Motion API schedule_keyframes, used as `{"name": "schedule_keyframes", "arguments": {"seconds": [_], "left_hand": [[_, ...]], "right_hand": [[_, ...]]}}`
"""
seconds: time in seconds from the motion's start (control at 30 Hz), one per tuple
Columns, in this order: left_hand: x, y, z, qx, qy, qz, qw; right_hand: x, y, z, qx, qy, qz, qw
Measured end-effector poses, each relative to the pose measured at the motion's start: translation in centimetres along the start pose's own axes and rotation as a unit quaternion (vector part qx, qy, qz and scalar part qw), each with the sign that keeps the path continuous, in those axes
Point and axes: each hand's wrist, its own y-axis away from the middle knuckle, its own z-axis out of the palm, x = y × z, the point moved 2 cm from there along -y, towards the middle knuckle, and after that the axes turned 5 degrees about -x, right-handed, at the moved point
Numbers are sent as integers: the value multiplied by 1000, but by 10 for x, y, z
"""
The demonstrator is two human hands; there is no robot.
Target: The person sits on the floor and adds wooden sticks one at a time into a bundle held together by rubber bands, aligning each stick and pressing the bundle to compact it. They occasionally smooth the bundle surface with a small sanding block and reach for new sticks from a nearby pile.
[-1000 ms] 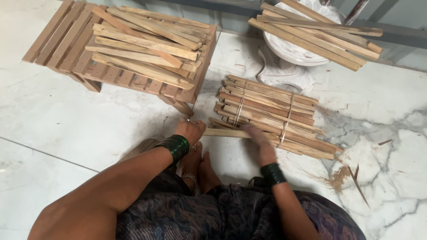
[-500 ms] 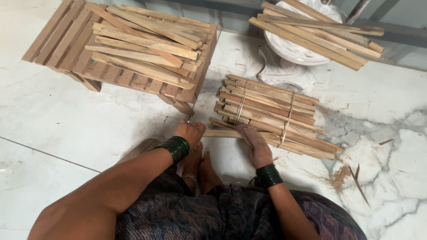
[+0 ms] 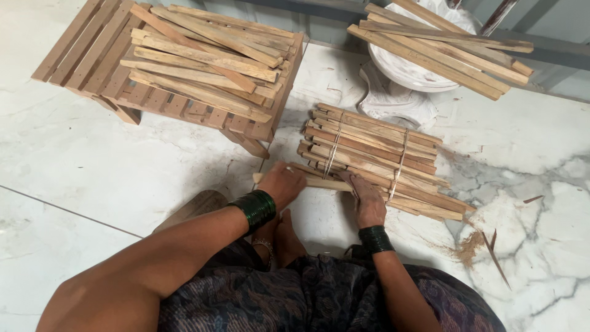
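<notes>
I sit on a marble floor with a pale wooden stick (image 3: 324,182) lying crosswise in front of my feet. My left hand (image 3: 281,183) is closed over the stick's left end. My right hand (image 3: 367,198) presses down on its right part, fingers laid flat. Just beyond the stick lies a bundle of wooden sticks (image 3: 375,147) tied with two thin string loops; my right hand touches its near edge. Green bangles ring both wrists.
A low slatted wooden stool (image 3: 92,58) at the upper left carries a loose pile of sticks (image 3: 209,55). A white pedestal bowl (image 3: 409,71) at the upper right holds more sticks (image 3: 442,46). Wood shavings and splinters (image 3: 476,246) lie on the floor at right.
My right hand has shifted a little along the stick, toward the bundle's near edge. My left hand has stayed on the stick's left end.
</notes>
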Motion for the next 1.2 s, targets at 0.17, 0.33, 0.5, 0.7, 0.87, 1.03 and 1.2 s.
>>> {"name": "schedule_keyframes", "arguments": {"seconds": [0.17,0.33,0.5,0.7,0.87,1.03,1.2], "left_hand": [[22,10,-39,257,-100,122,953],[39,15,-58,274,120,149,942],[28,7,-56,47,334,27,941],[35,8,-46,-45,483,2,875],[25,1,-33,-98,456,-34,884],[11,8,-15,-90,490,-83,863],[3,8,14,-146,438,-62,885]], "right_hand": [[8,-5,-6,-7,-49,77,996],[14,-4,-12,23,-365,153,918],[-9,12,-6,-7,-720,254,645],[-49,22,-4,-54,-791,244,559],[-44,19,-3,-104,-750,248,604],[-14,16,-9,-219,-477,199,828],[-12,19,-4,-213,-556,190,780]]}}
